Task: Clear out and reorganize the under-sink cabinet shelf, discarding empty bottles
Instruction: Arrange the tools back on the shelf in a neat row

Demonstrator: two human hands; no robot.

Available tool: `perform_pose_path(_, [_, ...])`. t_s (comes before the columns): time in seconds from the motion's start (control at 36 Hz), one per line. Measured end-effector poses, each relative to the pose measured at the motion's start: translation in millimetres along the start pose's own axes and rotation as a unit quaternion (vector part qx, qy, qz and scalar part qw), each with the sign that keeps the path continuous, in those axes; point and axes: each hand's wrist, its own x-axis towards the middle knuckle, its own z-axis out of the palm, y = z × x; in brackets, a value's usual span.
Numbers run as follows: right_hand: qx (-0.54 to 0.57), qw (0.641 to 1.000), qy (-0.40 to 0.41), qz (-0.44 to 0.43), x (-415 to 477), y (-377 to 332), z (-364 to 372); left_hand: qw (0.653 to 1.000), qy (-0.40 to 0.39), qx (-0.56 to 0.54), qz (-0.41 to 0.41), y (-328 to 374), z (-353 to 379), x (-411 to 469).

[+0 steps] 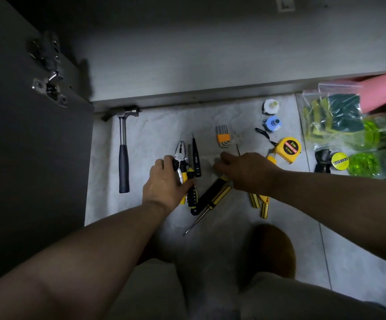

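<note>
On the floor (155, 135) before the open cabinet shelf (210, 61), the left hand (164, 181) grips the pliers (180, 154), the right hand (247, 172) hovers over a screwdriver (210, 197), grasp unclear, green bottles (367, 165) lying far right.

A home kitchen, seen at floor level. An open cabinet door (25, 135) with metal hinges stands beside a low shelf (210, 65). Bagged scrub sponges (335, 116) and hand tools lie on the tiled floor (360, 262).

"2m", "12.5mm" on the yellow tape measure (287, 149)
</note>
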Motion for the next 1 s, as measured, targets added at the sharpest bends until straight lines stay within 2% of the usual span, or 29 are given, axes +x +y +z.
perform_pose_path(0.19, [-0.061, 0.997, 0.013, -0.042, -17.8, 20.8, -16.0, 0.999, -0.035, 0.004, 0.025, 20.2, 4.9, 5.4])
perform_pose_path(0.33, [-0.033, 0.999, 0.016, 0.001, -12.7, 31.9, -16.3, 0.998, -0.037, 0.047, 0.025, 38.5, 5.8, 3.7])
perform_pose_path(0.44, [0.014, 0.999, -0.009, 0.028, -6.7, 33.6, -16.1, 0.982, 0.039, 0.115, 0.147, 46.3, 3.3, -2.2])
perform_pose_path(0.5, [0.037, 0.999, -0.018, 0.012, -5.0, 30.1, -13.4, 0.968, 0.032, 0.116, 0.22, 51.0, 5.3, -3.4])
perform_pose_path(0.56, [0.086, 0.995, -0.002, 0.041, -5.8, 28.0, -8.5, 0.959, -0.017, 0.103, 0.263, 57.0, 10.8, -5.7])
perform_pose_path(0.64, [0.14, 0.984, 0.007, 0.114, -10.1, 29.0, -2.3, 0.956, -0.075, 0.116, 0.259, 66.4, 25.7, -12.1])
perform_pose_path(0.81, [0.07, 0.991, -0.017, 0.113, -23.5, 35.9, 3.0, 0.96, -0.076, 0.168, 0.209, 81.8, 46.4, -19.8])
perform_pose_path(1.0, [0.091, 0.985, -0.011, 0.149, -23.1, 40.9, -0.7, 0.962, -0.09, 0.163, 0.202, 85.7, 51.6, -17.5])
